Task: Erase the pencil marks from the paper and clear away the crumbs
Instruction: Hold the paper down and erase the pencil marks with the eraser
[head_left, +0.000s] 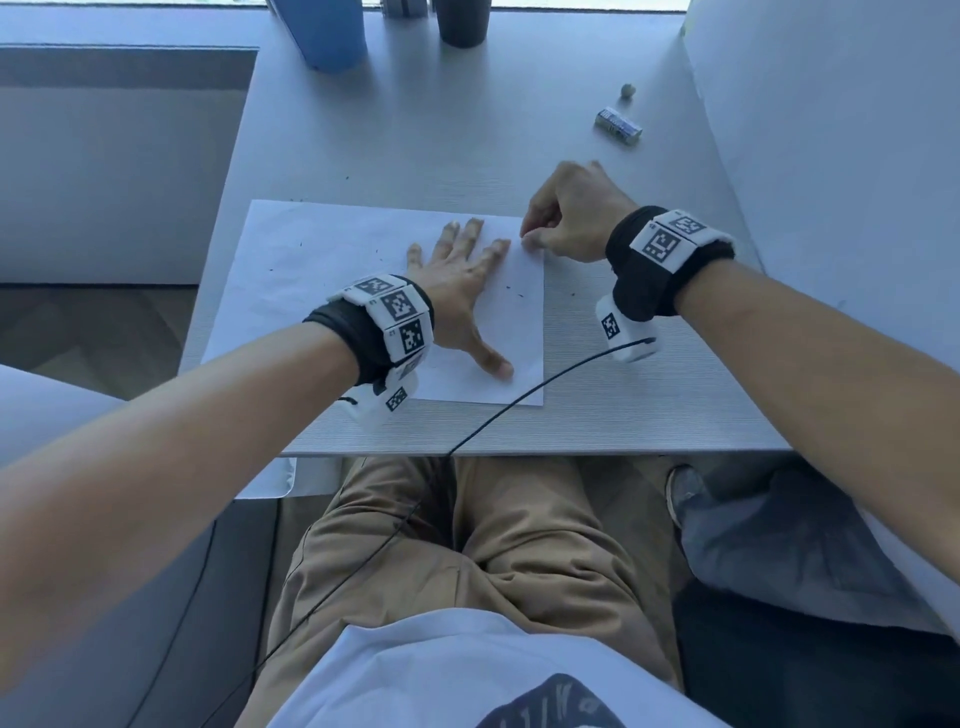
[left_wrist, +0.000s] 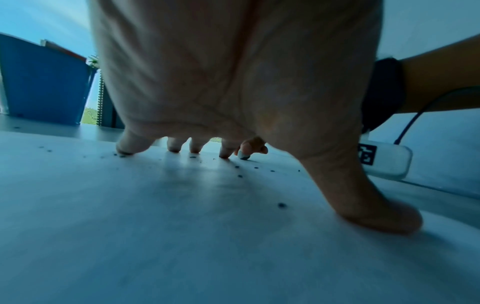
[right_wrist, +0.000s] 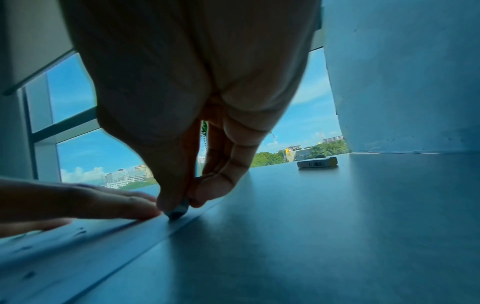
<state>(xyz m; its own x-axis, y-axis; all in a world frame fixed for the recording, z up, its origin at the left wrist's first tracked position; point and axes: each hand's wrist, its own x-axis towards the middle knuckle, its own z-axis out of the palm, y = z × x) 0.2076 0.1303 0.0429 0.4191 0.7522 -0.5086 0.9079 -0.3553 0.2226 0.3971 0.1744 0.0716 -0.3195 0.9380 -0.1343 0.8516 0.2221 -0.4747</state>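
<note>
"Is the paper (head_left: 332, 270) clean yet?"

"Almost. The left hand (head_left: 460, 291) presses it flat on the bench (head_left: 649, 395), fingers spread. The right hand (head_left: 569, 213) pinches a small eraser (right_wrist: 179, 210) at its edge. Crumbs (left_wrist: 239, 175) still need clearing."

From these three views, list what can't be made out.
- Pencil marks on the paper: head view too faint; left hand covers part.
- Eraser: mostly hidden by the right hand.
- Small lump: too small to identify.
- Blue container: cut by top edge.
</note>
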